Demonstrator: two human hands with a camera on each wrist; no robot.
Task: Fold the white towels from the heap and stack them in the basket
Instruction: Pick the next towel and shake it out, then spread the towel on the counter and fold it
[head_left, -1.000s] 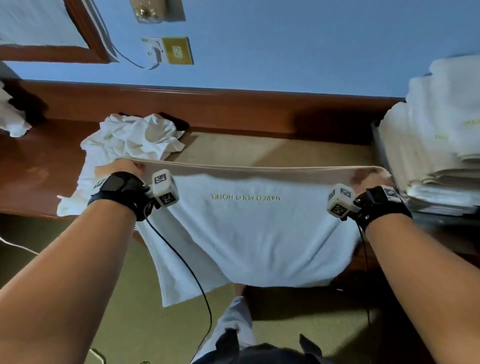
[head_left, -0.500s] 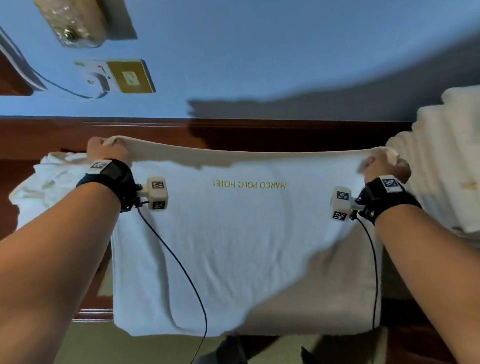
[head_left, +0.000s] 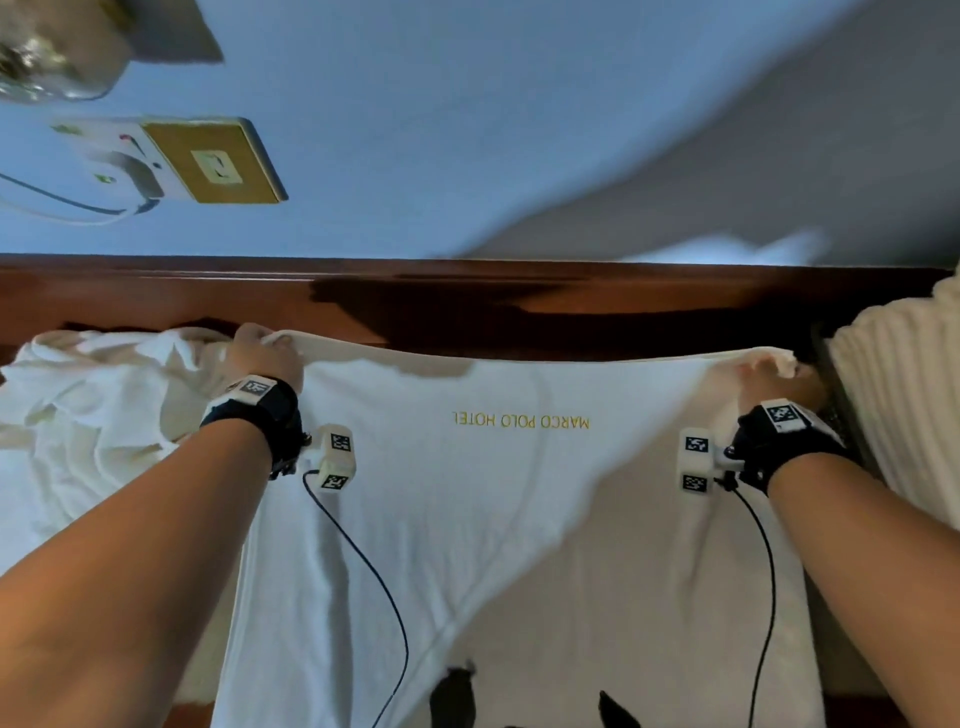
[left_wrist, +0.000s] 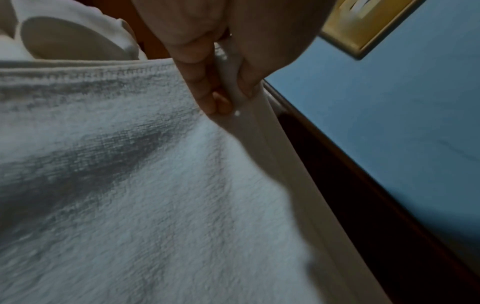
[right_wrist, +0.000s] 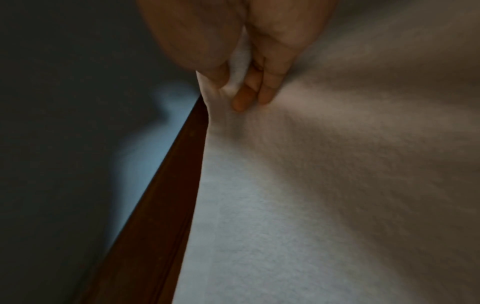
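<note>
Between both hands (head_left: 262, 353), towel (head_left: 467, 519) stretched left-right

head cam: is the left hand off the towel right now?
No. In the left wrist view the left hand pinches the towel edge between thumb and fingers.

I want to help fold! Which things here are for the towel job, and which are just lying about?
For the job: the towel that the left hand and right hand pinch by its corners; the heap; the folded stack.

Just there: wall socket, cable, wooden ledge.
</note>
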